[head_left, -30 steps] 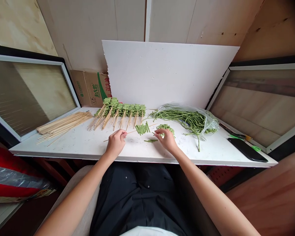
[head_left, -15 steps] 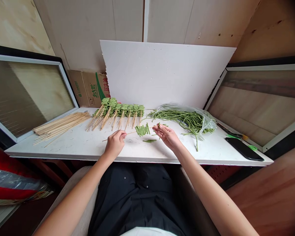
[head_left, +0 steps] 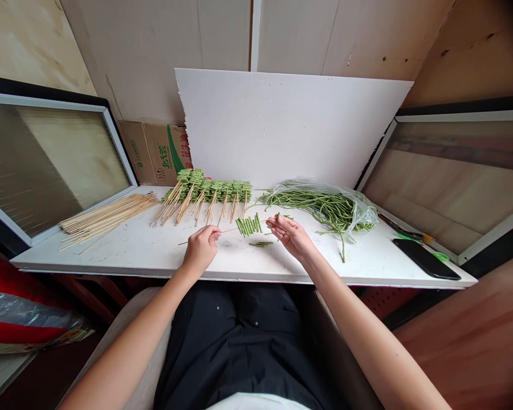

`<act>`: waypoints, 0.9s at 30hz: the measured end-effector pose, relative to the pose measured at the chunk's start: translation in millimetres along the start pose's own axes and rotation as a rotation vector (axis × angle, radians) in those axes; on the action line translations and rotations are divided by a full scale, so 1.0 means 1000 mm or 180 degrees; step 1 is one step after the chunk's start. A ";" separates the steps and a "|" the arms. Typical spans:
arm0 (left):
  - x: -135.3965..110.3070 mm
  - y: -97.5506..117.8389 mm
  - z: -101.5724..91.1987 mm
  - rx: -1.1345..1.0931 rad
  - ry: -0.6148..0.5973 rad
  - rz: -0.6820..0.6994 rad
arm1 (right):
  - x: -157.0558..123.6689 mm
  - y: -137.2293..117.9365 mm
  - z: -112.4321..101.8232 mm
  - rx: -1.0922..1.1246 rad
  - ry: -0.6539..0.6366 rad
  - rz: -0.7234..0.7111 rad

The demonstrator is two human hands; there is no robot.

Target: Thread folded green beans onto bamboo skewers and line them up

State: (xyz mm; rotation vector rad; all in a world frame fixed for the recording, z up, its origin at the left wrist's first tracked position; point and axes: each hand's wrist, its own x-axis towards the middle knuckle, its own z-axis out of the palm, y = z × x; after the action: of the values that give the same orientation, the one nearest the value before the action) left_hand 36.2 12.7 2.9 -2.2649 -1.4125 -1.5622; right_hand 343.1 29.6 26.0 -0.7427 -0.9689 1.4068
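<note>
Closed round the plain end of a bamboo skewer (head_left: 228, 230) is my left hand (head_left: 202, 246). Several short green bean pieces (head_left: 248, 225) sit side by side on that skewer, between my two hands. My right hand (head_left: 289, 232) pinches a green bean piece (head_left: 277, 218) at the skewer's other end; the fingers partly hide the tip. Below the threaded row, a few loose cut bean pieces (head_left: 261, 244) lie on the white table (head_left: 222, 267). More cut pieces lie behind my right fingers, partly covered.
Bare bamboo skewers (head_left: 109, 216) lie in a pile at left. Finished bean skewers (head_left: 214, 191) are stacked at the back, before a cardboard box (head_left: 149, 152). Long green beans (head_left: 316, 205) spill from a clear plastic bag (head_left: 361, 208). A black phone (head_left: 425, 259) and scissors (head_left: 399, 226) lie at right.
Both hands hold nearly the same pose, with the skewer and bean pieces between them. The whole view has shifted very slightly.
</note>
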 end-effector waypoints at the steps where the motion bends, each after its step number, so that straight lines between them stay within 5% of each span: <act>1: 0.000 0.000 0.000 0.0002 -0.0002 0.0005 | 0.000 0.000 0.000 0.0027 -0.0005 0.0021; 27: 0.000 -0.003 -0.003 0.0148 0.0018 0.0388 | -0.002 -0.002 -0.002 -0.0365 0.0049 -0.0082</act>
State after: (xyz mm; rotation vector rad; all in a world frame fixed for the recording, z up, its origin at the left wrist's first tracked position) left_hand 32.4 12.9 2.7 -2.2711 -1.2693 -1.4830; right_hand 345.8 28.1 27.3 -0.8219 -1.0503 1.3299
